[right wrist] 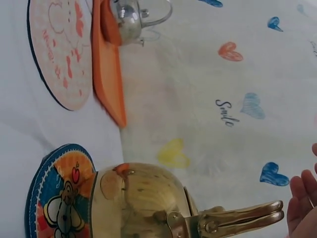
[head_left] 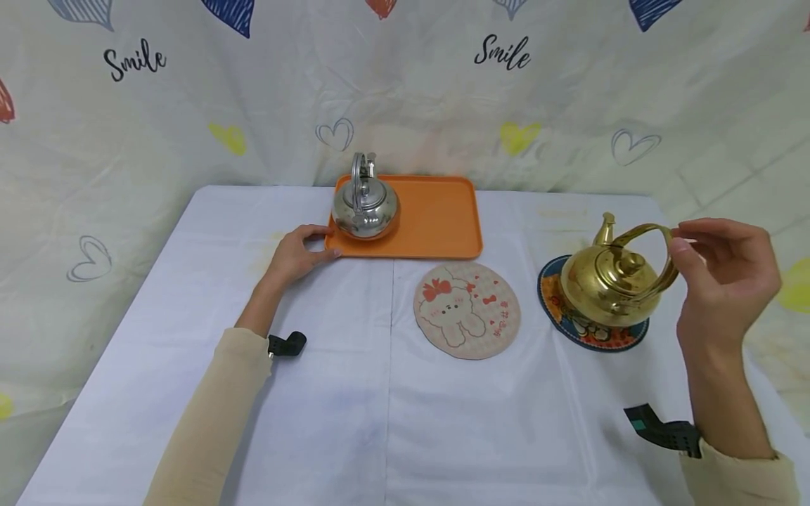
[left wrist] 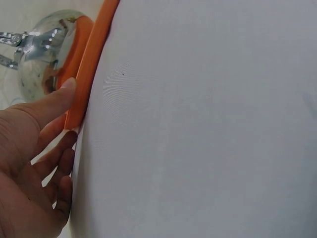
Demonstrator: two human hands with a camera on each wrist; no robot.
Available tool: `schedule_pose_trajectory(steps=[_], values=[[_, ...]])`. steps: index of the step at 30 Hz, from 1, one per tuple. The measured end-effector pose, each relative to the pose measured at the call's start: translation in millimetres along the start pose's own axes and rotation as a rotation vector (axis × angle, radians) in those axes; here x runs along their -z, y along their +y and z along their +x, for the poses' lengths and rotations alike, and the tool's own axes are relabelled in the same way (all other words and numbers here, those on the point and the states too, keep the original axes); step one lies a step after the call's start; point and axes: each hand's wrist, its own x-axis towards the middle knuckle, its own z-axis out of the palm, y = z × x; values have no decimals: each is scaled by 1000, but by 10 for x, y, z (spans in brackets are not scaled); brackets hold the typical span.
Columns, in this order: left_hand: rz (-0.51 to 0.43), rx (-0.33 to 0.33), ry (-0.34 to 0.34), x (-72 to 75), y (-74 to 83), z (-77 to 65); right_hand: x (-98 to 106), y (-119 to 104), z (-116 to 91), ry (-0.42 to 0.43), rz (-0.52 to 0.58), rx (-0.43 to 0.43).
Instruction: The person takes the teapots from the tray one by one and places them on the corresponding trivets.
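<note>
The gold teapot point(head_left: 610, 292) sits on the blue-rimmed coaster point(head_left: 557, 306), its loop handle point(head_left: 668, 273) just left of the nearer right hand point(head_left: 728, 270), fingers loosely parted, contact unclear; the left hand point(head_left: 296, 254) pinches the orange tray's point(head_left: 436, 218) corner.

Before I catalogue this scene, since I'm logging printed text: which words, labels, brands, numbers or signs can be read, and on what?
"Smile", twice in black script: white heart-patterned backdrop sheet.
Small red lettering, too small to read: round beige-pink rabbit mat.
</note>
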Motion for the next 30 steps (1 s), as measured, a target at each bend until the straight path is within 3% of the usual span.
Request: schedule_pose_trajectory(steps=[8, 14, 22, 26, 30], values=[[5, -5, 0, 0, 0, 1, -125, -8, 35, -163, 22, -53], [10, -12, 3, -3, -8, 13, -186, 14, 60, -239, -40, -83], [9, -2, 2, -11, -26, 25, -242, 42, 58, -335, -380, -52], [9, -2, -1, -15, -30, 28, -274, 42, 69, -366, -464, -30], [3, -13, 3, -11, -28, 24, -330, 48, 70, -381, -468, -37]])
